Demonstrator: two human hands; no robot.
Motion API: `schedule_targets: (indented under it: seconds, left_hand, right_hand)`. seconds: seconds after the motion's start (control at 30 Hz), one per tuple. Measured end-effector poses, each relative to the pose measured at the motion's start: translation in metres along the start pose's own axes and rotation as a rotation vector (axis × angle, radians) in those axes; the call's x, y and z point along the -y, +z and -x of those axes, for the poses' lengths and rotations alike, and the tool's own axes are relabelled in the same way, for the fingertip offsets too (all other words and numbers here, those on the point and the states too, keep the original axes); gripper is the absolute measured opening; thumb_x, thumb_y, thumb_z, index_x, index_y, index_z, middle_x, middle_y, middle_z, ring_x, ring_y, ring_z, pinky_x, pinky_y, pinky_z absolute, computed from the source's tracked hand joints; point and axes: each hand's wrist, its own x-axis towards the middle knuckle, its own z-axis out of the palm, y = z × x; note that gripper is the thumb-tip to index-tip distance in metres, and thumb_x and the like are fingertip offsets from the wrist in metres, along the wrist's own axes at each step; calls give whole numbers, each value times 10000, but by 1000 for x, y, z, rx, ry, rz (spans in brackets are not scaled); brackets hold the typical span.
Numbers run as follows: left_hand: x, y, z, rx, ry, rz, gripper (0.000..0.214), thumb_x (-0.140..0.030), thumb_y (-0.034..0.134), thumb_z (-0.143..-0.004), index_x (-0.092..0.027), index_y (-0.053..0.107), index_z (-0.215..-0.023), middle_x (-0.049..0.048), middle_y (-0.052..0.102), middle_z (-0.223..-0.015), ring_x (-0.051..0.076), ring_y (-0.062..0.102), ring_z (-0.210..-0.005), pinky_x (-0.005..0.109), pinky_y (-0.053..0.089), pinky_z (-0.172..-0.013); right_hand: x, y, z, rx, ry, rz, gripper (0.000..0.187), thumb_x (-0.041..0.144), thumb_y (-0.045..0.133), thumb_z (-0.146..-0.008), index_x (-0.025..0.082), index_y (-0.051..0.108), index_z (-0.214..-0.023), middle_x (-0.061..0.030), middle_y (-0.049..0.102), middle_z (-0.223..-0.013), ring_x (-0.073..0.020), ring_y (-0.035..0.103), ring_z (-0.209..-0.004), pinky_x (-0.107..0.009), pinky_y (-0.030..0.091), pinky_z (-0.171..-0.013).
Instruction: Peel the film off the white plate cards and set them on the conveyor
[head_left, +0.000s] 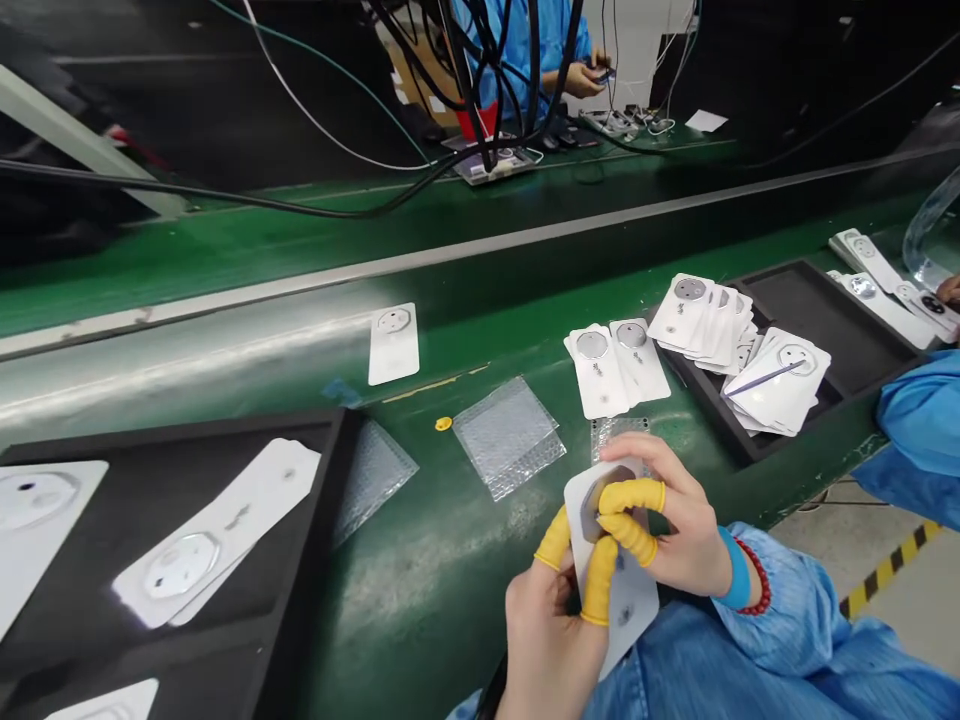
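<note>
My left hand (551, 645) and my right hand (675, 530) both pinch a white card (628, 600) above the green conveyor belt (457, 560). Yellow rubber finger cots (628, 495) cover several fingertips and partly hide the card's round metal disc (598, 505). Just beyond my right hand, two white cards (616, 366) lie side by side on the belt. Stacked cards (780, 382) fill a black foam tray (817, 310) farther right. A lone card (394, 344) lies farther left, near bubble-wrap bags (508, 437).
A second black tray (187, 430) holding white cards fills the lower left. A blue-sleeved co-worker's arm (922, 420) enters at right, and another person's hand (576, 80) works across the belt among black cables (480, 90). Hazard-striped floor tape (892, 570) runs beyond the belt's edge.
</note>
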Motion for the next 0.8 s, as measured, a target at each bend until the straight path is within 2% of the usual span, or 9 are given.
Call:
schedule_targets:
  seconds: [0.1, 0.23, 0.37, 0.43, 0.5, 0.57, 0.67, 0.73, 0.8]
  left_hand:
    - [5, -2, -2, 20, 39, -45, 247, -262, 744, -757, -200, 745, -996, 18, 773, -715, 180, 707, -563, 229, 576, -548]
    - [10, -5, -1, 89, 58, -105, 296, -219, 728, -766, -201, 720, -1061, 5, 759, -694, 173, 698, -556, 229, 568, -547]
    - [8, -2, 5, 17, 72, -169, 284, -259, 698, -788, -204, 723, -1065, -21, 701, -580, 163, 657, -500, 225, 535, -503]
    - [5, 0, 7, -67, 88, -188, 279, -267, 696, -785, -204, 732, -1055, -15, 709, -591, 159, 645, -489, 228, 527, -500]
    - [2, 1, 8, -86, 105, -196, 256, -258, 715, -763, -204, 747, -1011, -2, 733, -627, 155, 633, -476, 232, 523, -494]
    - [1, 0, 8, -20, 99, -186, 153, -255, 728, -745, -205, 763, -885, -5, 712, -581, 149, 604, -440, 226, 496, -444]
    - [-2, -4, 6, 105, 38, -125, 78, -254, 736, -741, -195, 727, -689, -14, 656, -510, 131, 556, -410, 209, 451, -394]
    - [-5, -5, 6, 147, -29, -75, 94, -249, 747, -743, -184, 717, -681, -16, 648, -521, 119, 549, -426, 200, 458, -416]
    - [-10, -6, 4, 179, -83, -16, 85, -266, 743, -764, -182, 738, -766, -18, 646, -543, 117, 565, -462, 192, 476, -452]
  right_hand:
    - [-1, -1, -1, -6, -3, 16, 54, 225, 579, -926, 230, 632, -935, -112, 606, -1129, -253, 595, -1060, -447, 527, -898]
    - [0, 0, 1, 2, 79, 11, 29, 223, 603, -913, 216, 629, -902, -106, 585, -1120, -223, 606, -983, -385, 544, -831]
    - [2, 0, 7, 5, 177, -37, 32, 208, 634, -890, 230, 613, -881, -77, 562, -1130, -192, 601, -932, -320, 532, -753]
    - [3, -1, 8, -24, 272, -125, 177, 202, 681, -851, 256, 573, -980, -71, 524, -1196, -183, 588, -945, -304, 530, -752]
    - [2, -4, 7, 0, 394, -297, 364, 203, 715, -817, 280, 487, -1091, -69, 500, -1211, -168, 586, -927, -293, 541, -752]
    - [2, -7, 4, 88, 512, -486, 410, 212, 711, -817, 279, 434, -1112, -53, 517, -1133, -143, 592, -857, -272, 546, -722]
    - [0, -10, -2, 179, 666, -653, 334, 243, 723, -817, 251, 456, -1018, -14, 536, -995, -107, 592, -749, -225, 529, -652]
    - [-1, -12, -3, 175, 739, -693, 351, 259, 761, -791, 243, 471, -988, 2, 540, -957, -88, 579, -701, -197, 509, -611]
    - [-1, -12, -3, 171, 760, -704, 339, 270, 764, -795, 243, 491, -993, 10, 543, -939, -77, 566, -674, -184, 497, -592]
